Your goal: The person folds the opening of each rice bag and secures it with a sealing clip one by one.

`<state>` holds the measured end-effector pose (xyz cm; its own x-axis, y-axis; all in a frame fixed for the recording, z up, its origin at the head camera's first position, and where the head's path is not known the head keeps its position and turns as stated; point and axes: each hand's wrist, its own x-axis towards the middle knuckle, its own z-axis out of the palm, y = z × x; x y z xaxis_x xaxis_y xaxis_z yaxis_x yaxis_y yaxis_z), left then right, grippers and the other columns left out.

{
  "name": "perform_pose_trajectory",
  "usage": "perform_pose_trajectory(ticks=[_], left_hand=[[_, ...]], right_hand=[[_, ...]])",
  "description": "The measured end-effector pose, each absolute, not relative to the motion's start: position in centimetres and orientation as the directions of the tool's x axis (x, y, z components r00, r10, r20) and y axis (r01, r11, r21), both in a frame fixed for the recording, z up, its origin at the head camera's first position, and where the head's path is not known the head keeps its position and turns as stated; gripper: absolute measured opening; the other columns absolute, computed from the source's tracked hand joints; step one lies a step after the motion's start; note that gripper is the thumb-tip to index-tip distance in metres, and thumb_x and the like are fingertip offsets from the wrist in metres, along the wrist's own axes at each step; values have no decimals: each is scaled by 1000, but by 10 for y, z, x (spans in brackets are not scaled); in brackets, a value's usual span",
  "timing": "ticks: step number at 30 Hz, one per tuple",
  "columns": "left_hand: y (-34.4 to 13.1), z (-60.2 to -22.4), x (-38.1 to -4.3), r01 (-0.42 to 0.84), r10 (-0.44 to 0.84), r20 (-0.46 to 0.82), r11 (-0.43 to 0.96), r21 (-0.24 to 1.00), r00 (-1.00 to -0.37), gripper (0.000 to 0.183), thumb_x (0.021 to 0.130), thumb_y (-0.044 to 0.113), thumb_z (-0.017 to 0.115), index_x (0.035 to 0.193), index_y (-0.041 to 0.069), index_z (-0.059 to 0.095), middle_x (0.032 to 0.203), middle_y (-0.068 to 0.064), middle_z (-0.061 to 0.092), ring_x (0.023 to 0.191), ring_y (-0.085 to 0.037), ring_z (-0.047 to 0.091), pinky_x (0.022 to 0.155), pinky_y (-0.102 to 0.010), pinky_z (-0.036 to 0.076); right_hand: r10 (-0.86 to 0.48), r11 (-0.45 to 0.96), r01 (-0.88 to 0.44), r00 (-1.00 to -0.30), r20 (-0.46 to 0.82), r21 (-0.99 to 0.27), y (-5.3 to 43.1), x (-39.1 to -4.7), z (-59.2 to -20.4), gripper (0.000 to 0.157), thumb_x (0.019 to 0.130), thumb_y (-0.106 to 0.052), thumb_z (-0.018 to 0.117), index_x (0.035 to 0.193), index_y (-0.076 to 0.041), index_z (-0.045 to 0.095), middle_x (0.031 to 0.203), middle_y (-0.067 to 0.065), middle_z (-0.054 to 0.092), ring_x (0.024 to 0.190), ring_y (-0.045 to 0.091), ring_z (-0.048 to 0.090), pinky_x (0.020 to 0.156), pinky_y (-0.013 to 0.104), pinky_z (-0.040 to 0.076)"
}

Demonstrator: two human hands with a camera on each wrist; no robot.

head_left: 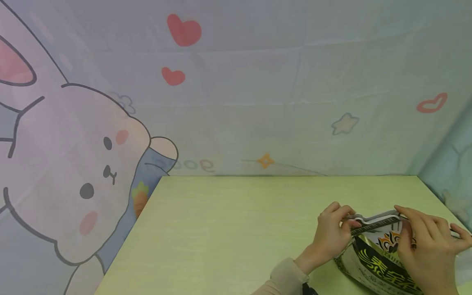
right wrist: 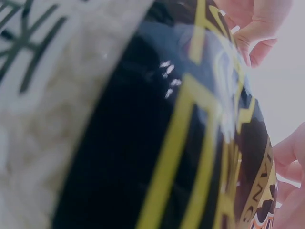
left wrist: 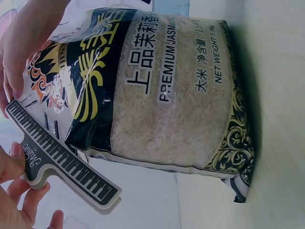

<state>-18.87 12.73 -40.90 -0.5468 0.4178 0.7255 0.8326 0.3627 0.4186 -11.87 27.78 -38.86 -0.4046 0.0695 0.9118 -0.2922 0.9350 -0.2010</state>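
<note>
A clear plastic bag of rice point(head_left: 380, 266) with a black and gold band stands at the front right of the table. In the left wrist view its printed front point(left wrist: 167, 95) reads premium jasmine. My left hand point(head_left: 330, 235) pinches the handle of a dark bag clip point(left wrist: 66, 160) with a piano-key pattern and pale edge. The clip lies along the bag's top edge; whether the plastic is between its jaws I cannot tell. With thumb in front and fingers behind, my right hand point(head_left: 429, 246) pinches the bag's top at the clip's other end. The bag point(right wrist: 157, 124) nearly fills the right wrist view.
The pale green table point(head_left: 221, 229) extends left of the bag to its far edge. Behind it hangs a cloth backdrop point(head_left: 250, 102) with hearts and a cartoon rabbit. Another cloth point(head_left: 453, 164) borders the table on the right.
</note>
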Motion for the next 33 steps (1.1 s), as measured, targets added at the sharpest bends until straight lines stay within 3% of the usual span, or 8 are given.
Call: perform_pose_trajectory(ticks=[6,12,24,33], left_hand=[[131,-403,-190,828,404,730,369,422,-552,17,80,-3,57,87,11,62,66,4,40,57,1,32,54,-2,19],[138,-397,-194,814,390,724,389,431,-569,20,78,-5,56,87,12,62,65,5,41,58,1,32,55,-2,18],[146,-390,-197,816,381,734,399,418,-562,20,78,-4,57,88,13,63,68,4,44,64,-1,47,59,0,23],[150,-391,-204,790,399,686,381,480,-609,16,83,2,56,94,12,61,72,2,45,71,-4,52,63,0,25]], right_hand=[[71,934,-296,-393,917,-200,280,-124,-386,45,92,-25,28,96,8,60,88,32,55,76,43,39,96,59,8],[75,926,-316,-382,921,-206,285,-132,-387,46,92,-26,31,101,10,58,93,34,54,80,44,40,98,53,8],[82,921,-323,-382,920,-216,292,-138,-388,46,95,-28,33,110,10,55,98,35,52,86,45,41,96,56,9],[65,922,-331,-373,925,-198,297,-151,-386,47,96,-30,35,110,9,55,94,35,51,83,46,41,92,60,10]])
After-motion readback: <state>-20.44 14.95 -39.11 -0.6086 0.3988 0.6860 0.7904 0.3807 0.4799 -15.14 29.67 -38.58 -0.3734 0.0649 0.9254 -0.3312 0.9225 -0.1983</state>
